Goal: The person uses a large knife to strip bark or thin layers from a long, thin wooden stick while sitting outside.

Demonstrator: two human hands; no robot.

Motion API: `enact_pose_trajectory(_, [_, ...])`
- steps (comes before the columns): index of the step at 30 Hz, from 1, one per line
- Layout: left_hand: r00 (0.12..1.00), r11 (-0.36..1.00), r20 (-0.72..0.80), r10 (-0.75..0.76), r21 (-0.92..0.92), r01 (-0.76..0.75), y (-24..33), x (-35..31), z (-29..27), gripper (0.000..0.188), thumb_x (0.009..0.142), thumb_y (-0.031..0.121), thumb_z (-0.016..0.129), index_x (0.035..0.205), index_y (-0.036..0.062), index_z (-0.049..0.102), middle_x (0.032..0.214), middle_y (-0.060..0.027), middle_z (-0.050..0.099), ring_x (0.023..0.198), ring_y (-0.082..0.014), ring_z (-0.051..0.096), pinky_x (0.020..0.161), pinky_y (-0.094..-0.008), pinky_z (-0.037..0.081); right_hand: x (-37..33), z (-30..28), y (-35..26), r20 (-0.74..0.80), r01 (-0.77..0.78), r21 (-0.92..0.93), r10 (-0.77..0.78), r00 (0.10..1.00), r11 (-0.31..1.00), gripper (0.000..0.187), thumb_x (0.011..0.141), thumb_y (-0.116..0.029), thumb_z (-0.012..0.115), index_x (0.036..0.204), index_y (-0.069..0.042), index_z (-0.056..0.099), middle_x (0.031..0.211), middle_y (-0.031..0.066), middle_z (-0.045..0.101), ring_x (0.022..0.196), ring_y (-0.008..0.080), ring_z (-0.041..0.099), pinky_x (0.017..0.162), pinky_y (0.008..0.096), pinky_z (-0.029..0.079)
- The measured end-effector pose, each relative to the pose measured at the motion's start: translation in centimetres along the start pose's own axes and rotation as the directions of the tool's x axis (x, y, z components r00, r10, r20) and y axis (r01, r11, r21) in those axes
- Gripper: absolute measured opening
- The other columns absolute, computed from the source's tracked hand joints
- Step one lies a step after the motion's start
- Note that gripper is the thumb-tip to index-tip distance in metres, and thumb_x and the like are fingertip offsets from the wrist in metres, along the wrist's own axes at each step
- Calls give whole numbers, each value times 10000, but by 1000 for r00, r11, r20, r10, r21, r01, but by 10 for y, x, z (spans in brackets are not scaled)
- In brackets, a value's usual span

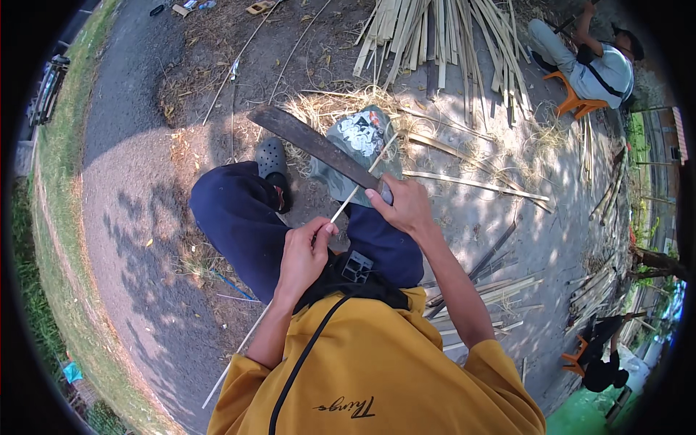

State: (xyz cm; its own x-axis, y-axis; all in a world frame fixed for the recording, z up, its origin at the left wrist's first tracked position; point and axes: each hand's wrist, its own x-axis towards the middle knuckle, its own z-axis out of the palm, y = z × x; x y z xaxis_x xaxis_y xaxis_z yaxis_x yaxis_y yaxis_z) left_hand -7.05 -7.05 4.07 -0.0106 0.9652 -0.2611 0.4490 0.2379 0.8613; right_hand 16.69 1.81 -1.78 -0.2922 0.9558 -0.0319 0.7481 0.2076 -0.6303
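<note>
My right hand (407, 206) is closed round the handle of a machete (308, 141). Its dark, broad blade points up and to the left. A thin pale bamboo strip (345, 204) is pinched between thumb and fingers of my left hand (304, 250), at my lap. The strip crosses the blade near the handle and its far end sticks out beyond. What seems to be its other end (230, 366) runs back under my left arm. Beneath the blade, a grey-green cloth (326, 174) with a white print lies over my right knee.
A large pile of split bamboo strips (420, 36) lies ahead, with curly shavings (319, 109) near my feet. More strips (500, 293) lie on the ground at my right. Two other people sit on orange stools (576, 98) to the right. Grass (65, 188) borders the left.
</note>
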Motion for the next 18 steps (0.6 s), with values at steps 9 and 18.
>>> enact_pose_trajectory(9, [1000,992,0,21,124,-21,4,-17,-5,118,1036,48,632,969,-23,698,652,-152,604,502,-244,546,528,-376,406,5,-5,31,-40,-106,83,109,993,991,596,965,-566,677,802,7,690,659,265,637,658,465,669,644,528,524])
enact_pose_trajectory(18, [998,999,49,42,-15,-42,-5,1,6,135,1043,65,629,964,-12,707,605,-120,564,497,-182,529,526,-357,398,4,-15,26,10,-79,91,78,997,993,532,976,-548,665,920,-21,706,657,242,620,671,471,654,643,532,508])
